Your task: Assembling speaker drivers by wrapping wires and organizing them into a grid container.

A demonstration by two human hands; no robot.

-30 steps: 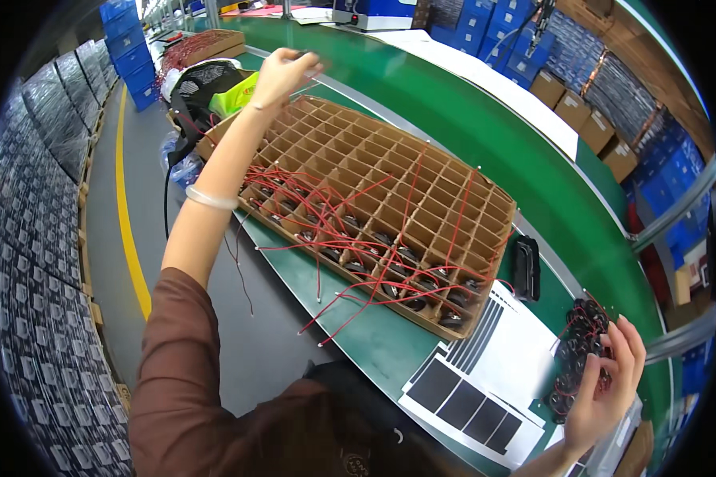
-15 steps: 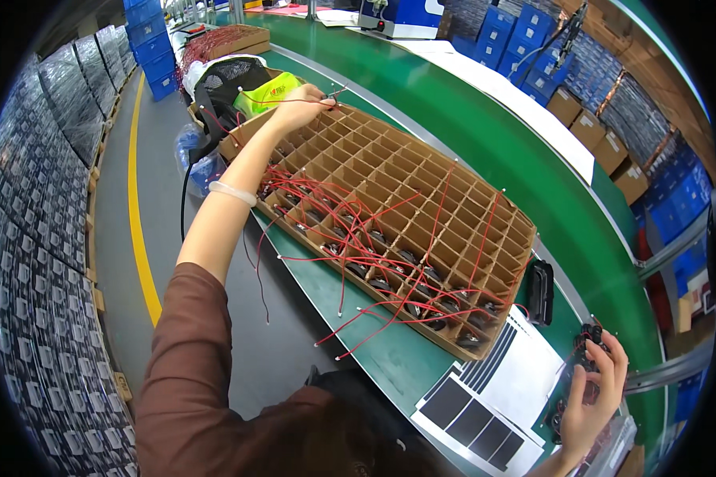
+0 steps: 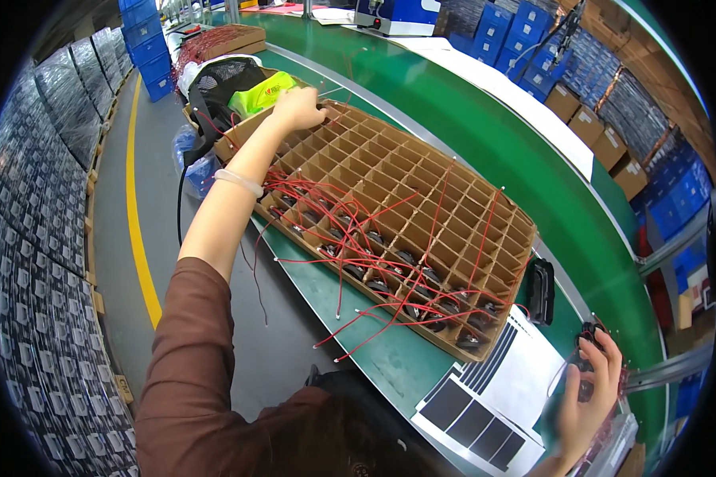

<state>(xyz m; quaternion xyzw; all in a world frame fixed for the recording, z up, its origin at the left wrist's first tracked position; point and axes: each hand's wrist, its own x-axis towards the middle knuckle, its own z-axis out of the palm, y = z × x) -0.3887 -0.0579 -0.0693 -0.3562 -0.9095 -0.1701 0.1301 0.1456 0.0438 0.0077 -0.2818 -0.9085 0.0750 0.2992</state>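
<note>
A long cardboard box [image 3: 390, 171] divided into small compartments lies at a slant across the green workbench. Its near rows hold dark round parts [image 3: 378, 286] with long red wires [image 3: 358, 238] trailing over the near edge. At the box's far left corner, my left hand [image 3: 298, 110] bends down with fingertips closed at a compartment. A bit of dark part shows there, mostly hidden by the fingers. At the lower right, my right hand [image 3: 595, 389] curls its thumb and fingers around black wired parts [image 3: 589, 330], partly covered by the hand.
Printed sheets [image 3: 473, 413] and a black case [image 3: 540, 291] lie beside the box. Left of it are a black mesh bag [image 3: 223, 79] and a yellow-green cloth [image 3: 262, 93]. Beyond stand a tray of red wires [image 3: 231, 41] and stacked blue bins [image 3: 147, 48].
My left hand has lowered a little into the box corner, its fingertips tipping downward with the wired part. My right fingers have drawn in slightly around the black parts. The box stays put.
</note>
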